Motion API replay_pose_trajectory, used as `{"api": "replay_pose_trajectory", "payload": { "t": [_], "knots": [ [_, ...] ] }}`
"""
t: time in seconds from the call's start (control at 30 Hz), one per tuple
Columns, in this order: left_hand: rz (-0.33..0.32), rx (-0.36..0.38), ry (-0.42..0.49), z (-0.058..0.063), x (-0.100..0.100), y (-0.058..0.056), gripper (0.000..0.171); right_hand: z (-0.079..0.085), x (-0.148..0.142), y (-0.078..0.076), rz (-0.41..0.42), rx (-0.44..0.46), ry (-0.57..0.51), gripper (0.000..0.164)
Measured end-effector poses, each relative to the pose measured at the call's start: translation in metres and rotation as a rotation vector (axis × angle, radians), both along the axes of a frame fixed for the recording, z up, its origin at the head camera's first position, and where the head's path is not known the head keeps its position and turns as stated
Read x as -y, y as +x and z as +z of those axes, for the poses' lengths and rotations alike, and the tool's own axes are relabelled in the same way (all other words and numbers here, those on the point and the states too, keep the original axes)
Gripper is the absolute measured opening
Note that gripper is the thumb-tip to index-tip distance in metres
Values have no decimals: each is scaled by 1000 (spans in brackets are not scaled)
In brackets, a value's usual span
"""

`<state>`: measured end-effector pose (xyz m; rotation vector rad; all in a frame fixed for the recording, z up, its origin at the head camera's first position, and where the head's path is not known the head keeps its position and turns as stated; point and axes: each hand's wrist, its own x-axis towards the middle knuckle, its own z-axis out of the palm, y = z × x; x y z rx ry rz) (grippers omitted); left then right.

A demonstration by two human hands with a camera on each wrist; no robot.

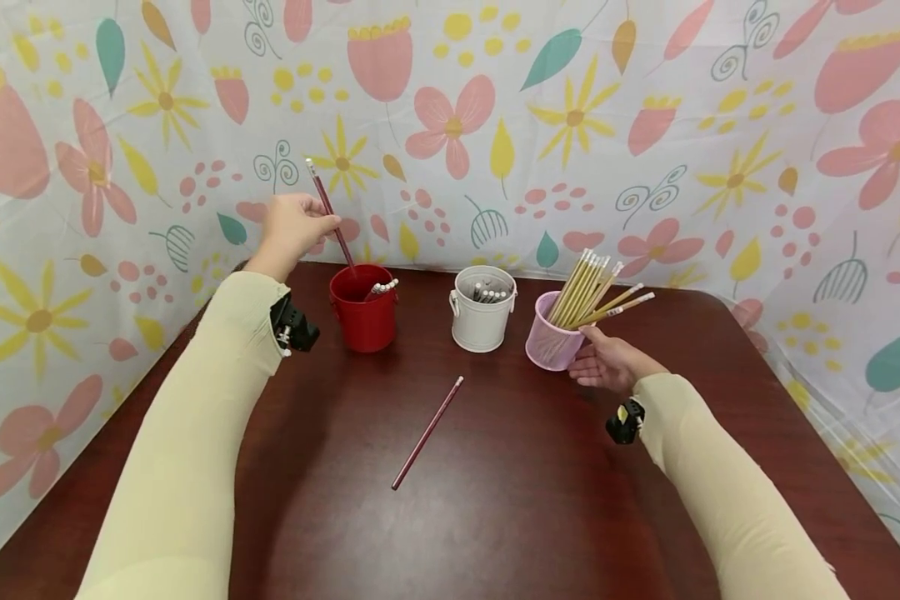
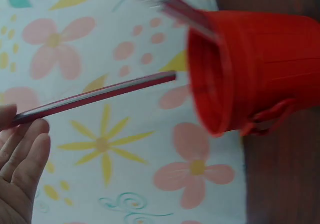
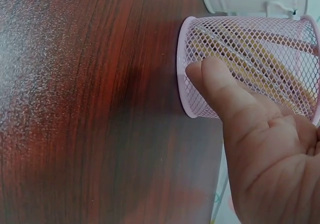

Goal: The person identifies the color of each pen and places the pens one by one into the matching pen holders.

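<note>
My left hand (image 1: pixel 294 233) pinches a dark red pencil (image 1: pixel 332 208) near its middle, white eraser end up. In the left wrist view, that pencil's lower end (image 2: pixel 165 76) points at the mouth of the red bucket (image 2: pixel 280 58), just short of the rim. Several pencils with white erasers (image 1: pixel 382 287) stand in this bucket. At the right, my right hand (image 1: pixel 611 360) is beside a pink mesh cup (image 1: pixel 551 350), its fingers fairly straight and close against the cup's side. The cup holds several yellow pencils (image 1: pixel 585 287), leaning right.
Between the red bucket and the pink cup stands a white bucket (image 1: pixel 480 327) with several grey pencils (image 1: pixel 489 293). Another dark red pencil (image 1: pixel 427 433) lies slanted on the brown table (image 1: pixel 510 500). A flower-patterned cloth (image 1: pixel 450 208) hangs behind the table.
</note>
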<state>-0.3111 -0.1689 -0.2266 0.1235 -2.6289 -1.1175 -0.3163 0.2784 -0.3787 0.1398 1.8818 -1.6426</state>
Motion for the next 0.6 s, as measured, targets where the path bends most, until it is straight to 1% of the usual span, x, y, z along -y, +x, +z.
{"api": "replay_pose_trajectory", "payload": {
  "t": [0.1, 0.17, 0.33, 0.43, 0.5, 0.6],
  "knots": [
    [27, -17, -3, -11, -3, -4, 25, 0, 0, 0, 1, -1, -4, 78],
    [41, -32, -21, -16, -3, -5, 26, 0, 1, 0, -10, 0, -1, 77],
    [60, -59, -1, -22, -4, -6, 27, 0, 3, 0, -22, 9, 4, 75],
    [51, -74, -33, -24, -6, -7, 26, -1, 4, 0, -20, 16, 4, 76],
    [31, -89, -66, -26, -7, -9, 25, -2, 3, -1, -23, 16, 3, 76],
    [-6, -90, -97, -34, -10, -12, 24, -2, 3, 0, -33, 9, 2, 75]
  ]
}}
